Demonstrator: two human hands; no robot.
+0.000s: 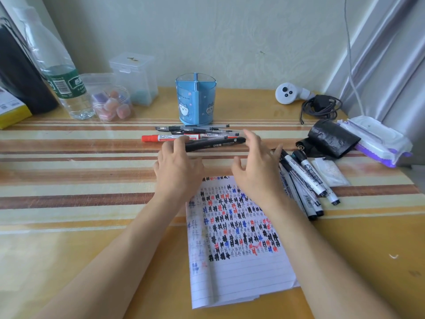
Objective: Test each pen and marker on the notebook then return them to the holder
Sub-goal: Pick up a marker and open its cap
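Observation:
A black marker (pixel 213 145) is lifted level above the striped desk. My left hand (pixel 179 166) grips its left end with curled fingers. My right hand (pixel 255 166) is at its right end, fingers spread and relaxed, thumb away from it. Behind the marker lie a red marker (pixel 161 138) and several thin pens (pixel 202 130), in front of the blue cat-print holder (pixel 195 100), which looks empty. The lined notebook (pixel 239 272) lies under my wrists, covered with black, blue and red test marks. Several white-bodied markers (pixel 308 178) lie to its right.
At the back left stand a water bottle (pixel 62 74), a jar of coloured cubes (pixel 112 104) and a clear box (pixel 135 77). A white controller (pixel 289 93), coiled cable (pixel 322 107), black roll (pixel 331 137) and wipes pack (pixel 377 139) crowd the right.

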